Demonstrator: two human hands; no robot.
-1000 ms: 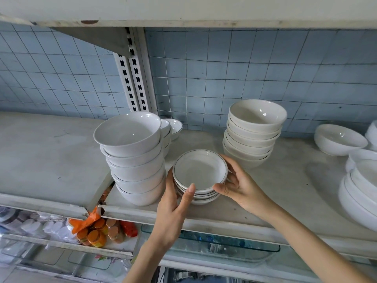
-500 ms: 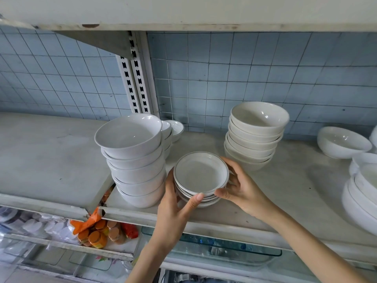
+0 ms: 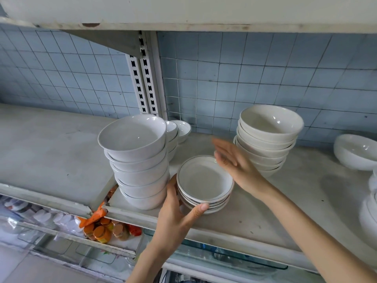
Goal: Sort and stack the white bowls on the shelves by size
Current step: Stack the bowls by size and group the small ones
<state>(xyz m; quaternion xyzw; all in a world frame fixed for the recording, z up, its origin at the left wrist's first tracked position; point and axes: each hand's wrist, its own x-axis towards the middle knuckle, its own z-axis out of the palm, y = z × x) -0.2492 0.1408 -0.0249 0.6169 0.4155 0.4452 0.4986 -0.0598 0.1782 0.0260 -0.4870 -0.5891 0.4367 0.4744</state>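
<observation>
White bowls stand in several piles on the shelf (image 3: 285,193). The low stack (image 3: 205,181) of shallow, dark-rimmed bowls sits near the shelf's front edge. It lies between the tall stack (image 3: 138,160) of deeper white bowls just to its left and the cream stack (image 3: 267,137), which is further back on its right.

Both hands flank the low stack. The left hand (image 3: 175,213) comes up from below and holds it at the front left. The thumb presses the lower bowls at the front, and the fingers wrap up the side next to the tall stack. The right hand (image 3: 236,164) is spread flat with straight fingers, blurred, at the low stack's back right rim and in front of the cream stack. Whether it touches the rim cannot be told.

Some small bowls (image 3: 181,129) sit against the tiled wall (image 3: 265,78) behind the tall stack, below a slotted rail (image 3: 144,78). A single bowl (image 3: 357,152) rests well apart on the right, with more white dishes cut off at the frame's right edge. On a lower shelf, beneath the tall stack, are jars (image 3: 102,231) with orange lids.
</observation>
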